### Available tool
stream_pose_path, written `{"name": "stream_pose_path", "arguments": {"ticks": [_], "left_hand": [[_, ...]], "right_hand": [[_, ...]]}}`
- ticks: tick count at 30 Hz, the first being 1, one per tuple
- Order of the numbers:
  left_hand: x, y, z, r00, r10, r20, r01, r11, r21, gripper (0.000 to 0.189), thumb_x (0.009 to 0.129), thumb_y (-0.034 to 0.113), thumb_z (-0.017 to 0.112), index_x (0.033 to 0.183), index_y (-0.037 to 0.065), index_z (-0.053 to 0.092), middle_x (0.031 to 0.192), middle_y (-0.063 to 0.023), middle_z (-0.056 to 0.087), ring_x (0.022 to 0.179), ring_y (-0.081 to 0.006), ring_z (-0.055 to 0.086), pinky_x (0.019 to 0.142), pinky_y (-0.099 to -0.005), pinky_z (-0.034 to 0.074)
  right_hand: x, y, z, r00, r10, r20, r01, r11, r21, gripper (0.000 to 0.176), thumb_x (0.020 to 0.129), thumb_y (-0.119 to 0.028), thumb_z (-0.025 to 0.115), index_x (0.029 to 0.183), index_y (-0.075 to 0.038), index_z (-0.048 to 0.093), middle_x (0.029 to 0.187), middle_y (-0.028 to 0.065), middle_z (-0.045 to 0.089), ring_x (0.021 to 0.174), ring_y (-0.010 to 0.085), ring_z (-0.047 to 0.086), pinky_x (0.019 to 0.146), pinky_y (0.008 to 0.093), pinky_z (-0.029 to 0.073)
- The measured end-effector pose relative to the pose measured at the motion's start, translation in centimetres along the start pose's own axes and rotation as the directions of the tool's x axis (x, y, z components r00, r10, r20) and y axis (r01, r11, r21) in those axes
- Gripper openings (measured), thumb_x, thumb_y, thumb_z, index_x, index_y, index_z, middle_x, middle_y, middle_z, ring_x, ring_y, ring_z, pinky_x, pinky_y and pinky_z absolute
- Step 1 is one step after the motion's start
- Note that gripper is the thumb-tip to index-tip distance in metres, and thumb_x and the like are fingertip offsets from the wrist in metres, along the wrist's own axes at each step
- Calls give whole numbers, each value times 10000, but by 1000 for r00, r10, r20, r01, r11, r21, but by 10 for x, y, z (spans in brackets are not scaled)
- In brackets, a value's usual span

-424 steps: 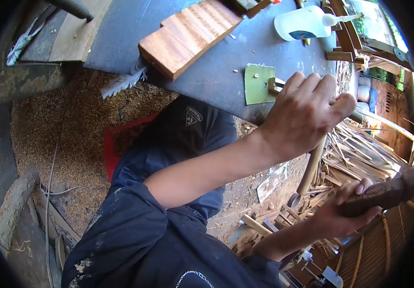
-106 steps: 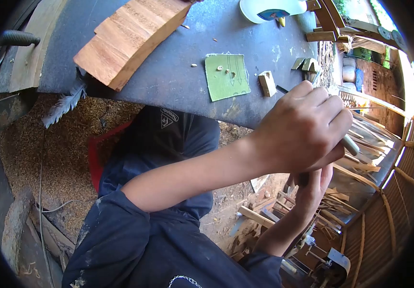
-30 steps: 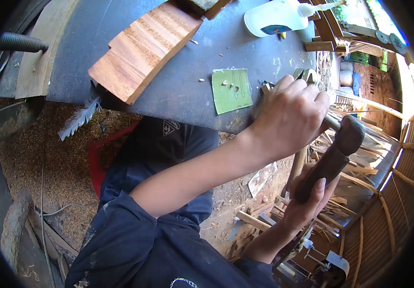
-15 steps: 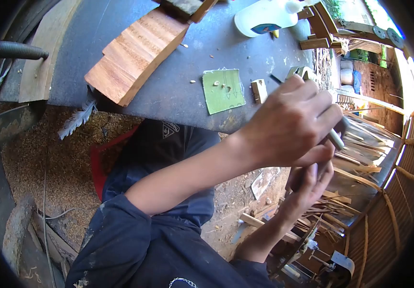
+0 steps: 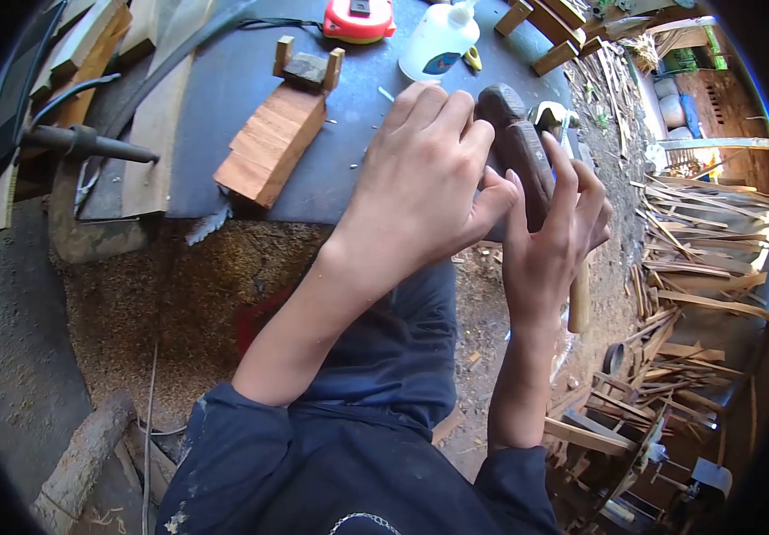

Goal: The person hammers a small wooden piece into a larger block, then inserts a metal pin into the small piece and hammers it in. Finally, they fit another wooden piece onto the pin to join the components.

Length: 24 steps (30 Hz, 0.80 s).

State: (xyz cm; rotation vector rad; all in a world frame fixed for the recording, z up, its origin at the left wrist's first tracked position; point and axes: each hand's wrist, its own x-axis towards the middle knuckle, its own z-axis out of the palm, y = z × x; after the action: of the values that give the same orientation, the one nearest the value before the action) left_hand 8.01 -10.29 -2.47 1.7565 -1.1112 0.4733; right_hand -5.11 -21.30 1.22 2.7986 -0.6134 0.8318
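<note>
My left hand (image 5: 429,178) is curled tight over the near edge of the dark table (image 5: 215,98). Half a second ago it gripped a thin metal chisel; the fingers now hide that tool. Right beside it, my right hand (image 5: 549,241) grips a dark wooden mallet (image 5: 514,143), held upright with its head above the fingertips. My left thumb touches the mallet. A pale wooden handle (image 5: 578,299) sticks out below my right hand, with a metal head (image 5: 552,114) resting on the table behind the mallet.
On the table lie a stepped brown wood block (image 5: 268,147), a small wooden jig (image 5: 306,64), a red tape measure (image 5: 357,18) and a white glue bottle (image 5: 438,40). A dark rod (image 5: 90,143) juts out at left. Wood offcuts (image 5: 696,267) litter the ground at right.
Both hands have come up and left over the table edge. The mallet rose from below my left hand to beside it. The view swung, bringing the tape measure and jig into sight.
</note>
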Motion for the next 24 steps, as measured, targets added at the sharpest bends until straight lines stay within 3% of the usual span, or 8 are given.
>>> {"name": "stream_pose_path", "arguments": {"ticks": [1,4,10,11,14,17,20,24], "left_hand": [[-2,1,-4,997,-21,74,20,1000,17,230,871,228,681,929,10,638,1025,-179,615,1139,-378,582,1146,-510,424],[-4,1,-8,995,-18,96,14,999,34,214,855,172,710,994,22,648,1038,-167,622,1153,-371,582,1159,-516,419],[-11,21,-65,997,-66,-38,70,992,102,212,863,115,721,1054,45,662,1092,-139,646,1138,-360,592,1056,-496,441],[-14,24,-80,994,-96,-55,104,977,187,200,894,122,720,1064,38,658,1107,-145,649,1133,-355,601,1010,-481,442],[-17,24,-116,971,-230,-62,234,880,414,276,941,177,738,1153,16,662,1141,-156,660,1151,-363,604,1028,-481,449],[-28,11,-120,970,-238,-48,220,779,587,398,977,242,751,1267,-10,649,1171,-181,667,1148,-382,619,1036,-491,460],[-30,2,-122,937,-347,30,276,793,543,482,991,280,753,1343,-23,627,1204,-205,669,1158,-393,632,1041,-503,468],[-26,-7,-125,942,-330,57,256,820,513,422,986,227,732,1284,-61,653,1148,-241,684,1127,-403,651,1021,-500,496]], "right_hand": [[-1,-2,-1,1000,-28,11,27,999,27,442,942,-267,814,1362,-165,721,1321,94,601,1247,323,536,1063,480,372],[-3,-8,-3,995,-66,69,63,997,53,416,910,-248,844,1314,-199,759,1375,77,598,1299,310,505,1077,456,366],[-5,-15,5,999,-35,38,32,996,81,277,912,-309,846,1167,-204,822,1419,57,599,1342,317,472,1076,490,315],[-5,-16,6,999,-39,7,38,996,78,242,915,-326,844,1128,-211,829,1409,44,607,1340,311,472,1057,509,307],[-7,-19,9,1000,-15,-6,16,991,134,240,914,-328,843,1124,-214,829,1399,30,614,1338,305,473,1056,522,303],[-9,-20,9,999,-8,-47,14,991,136,212,916,-305,837,1107,-214,827,1377,15,628,1338,299,471,1051,525,299],[-13,-22,3,997,12,-71,0,986,167,221,911,-270,839,1120,-201,813,1343,6,647,1318,284,495,1056,499,306],[-17,-15,-4,995,-9,-95,29,977,212,216,916,-226,832,1121,-169,794,1251,8,704,1215,246,590,1029,437,351]]}}
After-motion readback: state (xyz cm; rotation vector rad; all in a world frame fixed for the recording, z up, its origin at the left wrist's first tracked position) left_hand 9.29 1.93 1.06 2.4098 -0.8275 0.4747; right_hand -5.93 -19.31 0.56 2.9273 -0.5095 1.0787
